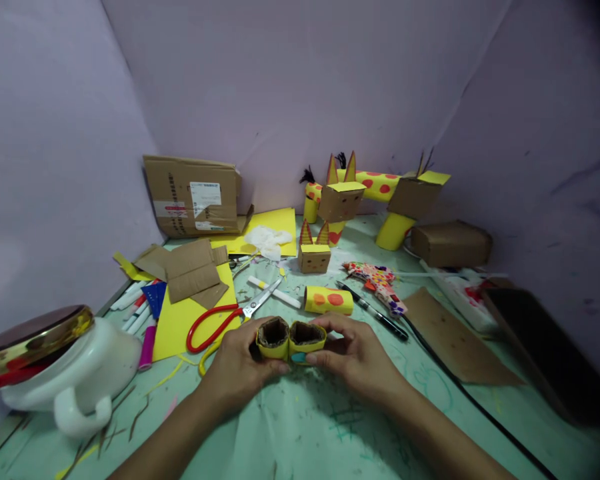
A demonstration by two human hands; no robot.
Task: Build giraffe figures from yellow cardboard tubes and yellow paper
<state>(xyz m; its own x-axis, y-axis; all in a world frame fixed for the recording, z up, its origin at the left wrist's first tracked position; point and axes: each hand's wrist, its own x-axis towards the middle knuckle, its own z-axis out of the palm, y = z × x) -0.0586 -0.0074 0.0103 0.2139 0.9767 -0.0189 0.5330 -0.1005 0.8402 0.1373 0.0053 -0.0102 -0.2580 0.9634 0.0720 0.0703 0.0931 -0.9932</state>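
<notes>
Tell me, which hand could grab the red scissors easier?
Probably the left hand. The red scissors lie just beyond it, on its side of the table. The right hand would have to cross over the two joined yellow tubes that both hands are pressing together.

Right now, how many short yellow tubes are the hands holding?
2: side by side, touching, open ends up; left tube in the left hand, right tube in the right hand.
</notes>
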